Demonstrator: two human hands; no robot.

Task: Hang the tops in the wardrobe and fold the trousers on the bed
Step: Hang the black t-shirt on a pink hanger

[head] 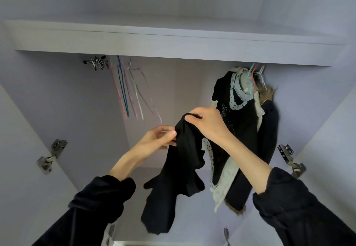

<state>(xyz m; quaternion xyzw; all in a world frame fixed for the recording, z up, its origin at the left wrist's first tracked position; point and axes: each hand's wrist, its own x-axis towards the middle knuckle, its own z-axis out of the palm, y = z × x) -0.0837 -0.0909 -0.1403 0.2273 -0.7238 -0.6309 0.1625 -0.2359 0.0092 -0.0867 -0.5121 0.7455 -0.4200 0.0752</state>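
Observation:
A black top hangs limp in front of the open wardrobe, its lower part drooping toward the bottom of the view. My right hand grips its upper edge from above. My left hand pinches the same cloth at its left side, just below. No hanger shows inside the black top. Several empty wire hangers hang on the rail at the upper left.
Hung clothes fill the right end of the rail: a black printed top, a grey star-patterned garment and a dark fur-trimmed coat. Both wardrobe doors stand open, hinges at each side. A shelf edge runs above the rail.

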